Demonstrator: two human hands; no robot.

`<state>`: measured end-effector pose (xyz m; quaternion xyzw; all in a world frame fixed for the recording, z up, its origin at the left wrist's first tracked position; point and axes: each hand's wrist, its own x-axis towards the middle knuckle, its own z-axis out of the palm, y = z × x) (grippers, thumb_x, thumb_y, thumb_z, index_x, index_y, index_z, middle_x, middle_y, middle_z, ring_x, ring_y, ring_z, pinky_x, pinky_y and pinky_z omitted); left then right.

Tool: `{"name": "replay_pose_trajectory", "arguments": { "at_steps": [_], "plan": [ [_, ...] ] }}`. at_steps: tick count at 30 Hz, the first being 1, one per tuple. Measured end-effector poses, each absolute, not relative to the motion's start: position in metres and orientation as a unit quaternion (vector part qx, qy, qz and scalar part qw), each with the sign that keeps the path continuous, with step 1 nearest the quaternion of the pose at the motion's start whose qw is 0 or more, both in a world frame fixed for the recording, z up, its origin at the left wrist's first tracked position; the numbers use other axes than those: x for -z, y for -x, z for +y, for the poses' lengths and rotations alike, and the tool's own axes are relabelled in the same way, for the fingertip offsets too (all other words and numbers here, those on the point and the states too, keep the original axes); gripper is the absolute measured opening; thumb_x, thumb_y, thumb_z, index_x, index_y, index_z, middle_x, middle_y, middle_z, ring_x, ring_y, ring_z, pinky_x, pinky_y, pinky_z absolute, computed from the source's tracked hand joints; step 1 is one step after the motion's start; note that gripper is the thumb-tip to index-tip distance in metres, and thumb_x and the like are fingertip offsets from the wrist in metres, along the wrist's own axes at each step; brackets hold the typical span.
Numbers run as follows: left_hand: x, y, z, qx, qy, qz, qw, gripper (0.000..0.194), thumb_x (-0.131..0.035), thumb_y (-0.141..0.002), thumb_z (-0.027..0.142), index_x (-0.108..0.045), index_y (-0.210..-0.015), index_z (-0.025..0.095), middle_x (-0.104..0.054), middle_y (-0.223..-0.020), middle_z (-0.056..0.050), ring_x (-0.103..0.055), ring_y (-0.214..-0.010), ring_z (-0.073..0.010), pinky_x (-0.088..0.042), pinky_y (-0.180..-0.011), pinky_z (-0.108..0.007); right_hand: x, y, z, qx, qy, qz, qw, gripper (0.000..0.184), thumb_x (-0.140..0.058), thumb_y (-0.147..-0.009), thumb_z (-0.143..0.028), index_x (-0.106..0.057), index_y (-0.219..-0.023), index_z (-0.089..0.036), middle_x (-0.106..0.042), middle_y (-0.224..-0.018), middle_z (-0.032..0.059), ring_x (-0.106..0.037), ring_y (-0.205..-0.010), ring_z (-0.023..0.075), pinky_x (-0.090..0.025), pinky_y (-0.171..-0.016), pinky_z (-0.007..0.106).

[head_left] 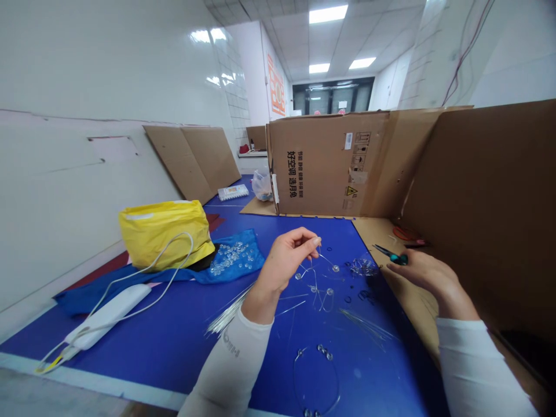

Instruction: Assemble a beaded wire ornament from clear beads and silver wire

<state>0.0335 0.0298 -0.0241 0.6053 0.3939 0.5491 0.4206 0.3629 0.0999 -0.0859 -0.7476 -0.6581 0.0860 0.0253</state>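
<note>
The left hand [284, 260] is pinching a thin, clear, beaded wire [335, 268], light, springy and slippery, fingertips closed on it with beads hanging just past them, while the right hand [428, 275] is curling its fingers beside teal-handled metal pliers [394, 255], any hold hard to tell.

Bare blue tabletop [143, 362] lies open left of the left hand [286, 260], a clear way across as far as the white adapter [106, 315]. The right hand [428, 278] has far less room (the pliers [393, 253] lie right beside it), with a cardboard wall [486, 202] close on its far side. Thin wires [317, 289] clutter the stretch between the hands, and a carton [325, 165] blocks the way ahead.
</note>
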Motion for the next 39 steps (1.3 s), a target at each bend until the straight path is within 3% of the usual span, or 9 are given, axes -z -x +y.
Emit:
{"name": "replay_pose_trajectory", "arguments": {
  "at_steps": [3,8,14,16,21,24,30,34,39],
  "plan": [
    [0.025,-0.034,0.031,-0.539,-0.606,0.398,0.428,0.012,-0.072,-0.085,0.028,-0.071,-0.079,0.018,-0.066,-0.064,0.001,-0.060,-0.062,-0.0124,-0.047,-0.063,-0.026,0.103,-0.371,0.110,-0.099,0.763,-0.639,0.002,0.048,-0.063,-0.088,-0.060,-0.079,-0.091,-0.015,-0.078,-0.104,0.0221,-0.075,-0.098,0.0375,-0.052,-0.071,0.039],
    [0.027,-0.035,0.031,-0.531,-0.605,0.393,0.444,0.013,-0.072,-0.085,0.028,-0.070,-0.079,0.018,-0.065,-0.064,0.001,-0.060,-0.063,-0.0122,-0.047,-0.064,-0.027,0.123,-0.381,0.115,-0.106,0.780,-0.617,0.000,0.046,-0.065,-0.087,-0.056,-0.079,-0.090,-0.012,-0.078,-0.112,0.0268,-0.075,-0.103,0.0417,-0.055,-0.073,0.042],
    [0.026,-0.037,0.030,-0.500,-0.583,0.382,0.514,0.016,-0.072,-0.086,0.031,-0.067,-0.078,0.017,-0.063,-0.065,0.000,-0.058,-0.060,-0.0113,-0.046,-0.062,-0.026,0.129,-0.389,0.114,-0.061,0.772,-0.628,0.070,0.039,-0.074,-0.075,-0.055,-0.077,-0.072,-0.016,-0.078,-0.090,0.0266,-0.075,-0.090,0.0463,-0.054,-0.070,0.051],
    [0.026,-0.039,0.029,-0.486,-0.577,0.379,0.536,0.018,-0.072,-0.086,0.032,-0.066,-0.078,0.017,-0.063,-0.065,0.001,-0.057,-0.059,-0.0108,-0.045,-0.060,-0.025,0.116,-0.385,0.110,-0.052,0.744,-0.655,0.122,0.038,-0.071,-0.079,-0.055,-0.078,-0.076,-0.018,-0.078,-0.090,0.0249,-0.075,-0.090,0.0427,-0.054,-0.071,0.049],
    [0.029,-0.048,0.027,-0.471,-0.572,0.383,0.552,0.017,-0.072,-0.085,0.031,-0.066,-0.078,0.017,-0.063,-0.066,0.001,-0.056,-0.058,-0.0102,-0.043,-0.057,-0.024,0.067,-0.338,0.079,-0.131,0.616,-0.733,0.256,0.055,-0.044,-0.099,-0.063,-0.078,-0.108,-0.022,-0.081,-0.099,0.0087,-0.076,-0.089,0.0244,-0.057,-0.074,0.032],
    [0.032,-0.053,0.027,-0.459,-0.575,0.389,0.555,0.020,-0.073,-0.084,0.035,-0.066,-0.080,0.016,-0.064,-0.066,0.001,-0.056,-0.058,-0.0104,-0.039,-0.053,-0.022,0.047,-0.292,0.050,-0.264,0.480,-0.745,0.380,0.046,-0.061,-0.092,-0.063,-0.077,-0.100,-0.021,-0.079,-0.095,0.0082,-0.072,-0.085,0.0239,-0.056,-0.075,0.033],
    [0.037,-0.061,0.025,-0.454,-0.579,0.380,0.560,0.024,-0.074,-0.081,0.037,-0.062,-0.081,0.017,-0.061,-0.067,0.002,-0.055,-0.060,-0.0102,-0.037,-0.053,-0.022,0.044,-0.241,0.026,-0.287,0.417,-0.763,0.402,0.029,-0.066,-0.088,-0.047,-0.068,-0.075,-0.021,-0.068,-0.068,0.0017,-0.057,-0.061,0.0157,-0.045,-0.058,0.029],
    [0.037,-0.063,0.024,-0.452,-0.570,0.372,0.577,0.024,-0.074,-0.083,0.037,-0.062,-0.088,0.017,-0.064,-0.072,0.000,-0.058,-0.064,-0.0118,-0.041,-0.055,-0.023,0.046,-0.243,0.029,-0.359,0.397,-0.737,0.413,0.028,-0.067,-0.087,-0.047,-0.067,-0.076,-0.021,-0.072,-0.073,0.0034,-0.060,-0.065,0.0166,-0.047,-0.062,0.030],
    [0.036,-0.061,0.024,-0.449,-0.541,0.337,0.627,0.030,-0.076,-0.087,0.042,-0.063,-0.089,0.015,-0.068,-0.080,-0.004,-0.062,-0.069,-0.0124,-0.047,-0.063,-0.026,0.044,-0.250,0.030,-0.420,0.389,-0.696,0.433,0.034,-0.072,-0.085,-0.054,-0.067,-0.079,-0.021,-0.067,-0.068,0.0013,-0.055,-0.058,0.0142,-0.042,-0.055,0.028]
  ]
}}
